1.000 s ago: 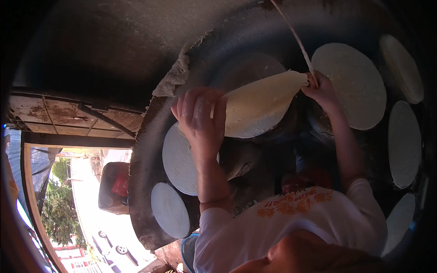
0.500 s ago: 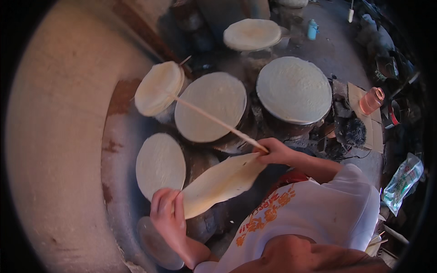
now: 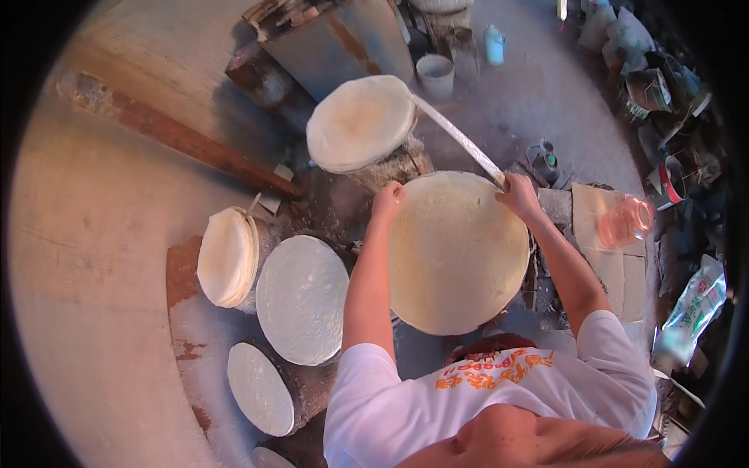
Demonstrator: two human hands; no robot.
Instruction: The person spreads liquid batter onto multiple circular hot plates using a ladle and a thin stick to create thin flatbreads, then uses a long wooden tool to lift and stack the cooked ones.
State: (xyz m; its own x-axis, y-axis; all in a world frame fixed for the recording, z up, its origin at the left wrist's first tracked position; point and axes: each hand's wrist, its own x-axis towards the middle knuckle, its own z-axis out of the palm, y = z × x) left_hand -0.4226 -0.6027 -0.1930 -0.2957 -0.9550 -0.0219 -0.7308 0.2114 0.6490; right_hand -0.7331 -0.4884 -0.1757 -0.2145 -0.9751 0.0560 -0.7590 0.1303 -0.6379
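Note:
A large round, thin flatbread (image 3: 459, 257), pale yellow with a browner middle, is spread out between my two hands. My left hand (image 3: 388, 201) is closed on its upper left edge. My right hand (image 3: 518, 195) is closed at its upper right edge and also grips a long, flat, pale stick (image 3: 460, 134). The stick slants up and left, and its far end appears at the edge of a stack of flatbreads (image 3: 361, 125). The held flatbread hides the right-hand griddle; I cannot tell whether it touches it. Left of it, a round griddle (image 3: 303, 300) is covered with pale batter.
Another coated griddle (image 3: 262, 388) stands lower left, with part of one more below. A second flatbread stack (image 3: 226, 257) leans by the wall. A pinkish jar (image 3: 626, 221) stands on cardboard (image 3: 597, 257) at right. A bucket (image 3: 435, 76) and light-blue bottle (image 3: 495, 45) stand farther back.
The flatbread was held slantwise over the left side; now it is spread farther right, facing up. Both hands have moved farther away, the left also rightward. The head view has shifted.

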